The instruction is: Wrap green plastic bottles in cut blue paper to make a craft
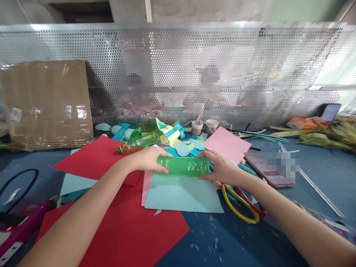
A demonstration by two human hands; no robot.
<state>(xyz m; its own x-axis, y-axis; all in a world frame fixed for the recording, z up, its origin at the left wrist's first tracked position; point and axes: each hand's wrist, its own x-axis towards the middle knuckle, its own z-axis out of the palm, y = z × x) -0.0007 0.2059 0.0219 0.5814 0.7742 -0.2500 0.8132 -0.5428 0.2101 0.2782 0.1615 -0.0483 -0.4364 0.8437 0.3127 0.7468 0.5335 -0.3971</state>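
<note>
A green plastic bottle (183,165) lies on its side across the far edge of a light blue paper sheet (183,194). My left hand (148,158) grips the bottle's left end with fingers curled over it. Around the right end my right hand (219,167) is wrapped. Both forearms reach in from the near corners. Under the blue sheet lie a pink strip and a large red sheet (125,226).
A pink sheet (228,144), a phone (271,168), yellow and red scissors handles (241,207), more bottles and paper scraps (144,137), a cardboard box (47,104), a glue gun (16,230) and a perforated metal screen (178,66) with people behind it.
</note>
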